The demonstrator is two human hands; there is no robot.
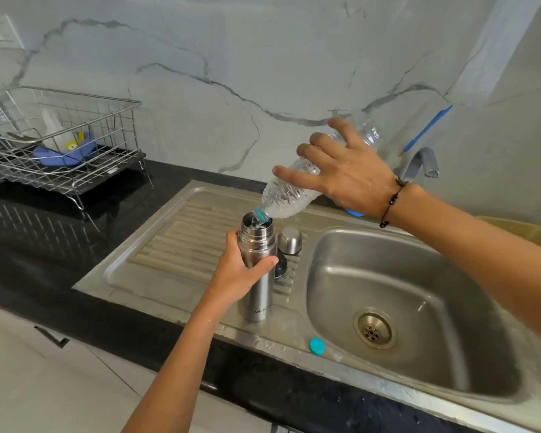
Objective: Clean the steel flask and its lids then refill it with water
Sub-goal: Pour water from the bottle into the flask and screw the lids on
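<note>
My left hand (236,270) wraps the steel flask (256,270) just below its threaded neck, thumb across the front and fingers curled behind, so the grip is closed firmly on it. The flask stands upright on the ribbed drainboard (175,245) of the sink (403,307), long axis vertical, open mouth pointing straight up above my thumb. It is brushed steel, slim and cylindrical, with ringed threads at the top and a printed brand name low on the body, below my hand.

My right hand (341,173) holds a clear plastic bottle (294,192) from above, fingers spread and curved over its ribbed side. The bottle slants downward to the left, base up behind my knuckles, its teal-ringed neck dipping into the flask's mouth, where water shows inside.

Just right of my left thumb, behind the flask, the steel lid (290,240) sits dome up on the drainboard, and a dark inner stopper (280,265) lies just in front of it, partly hidden by the flask. Nearer me, right of the flask's base, a teal bottle cap (317,345) rests on the sink rim.
</note>
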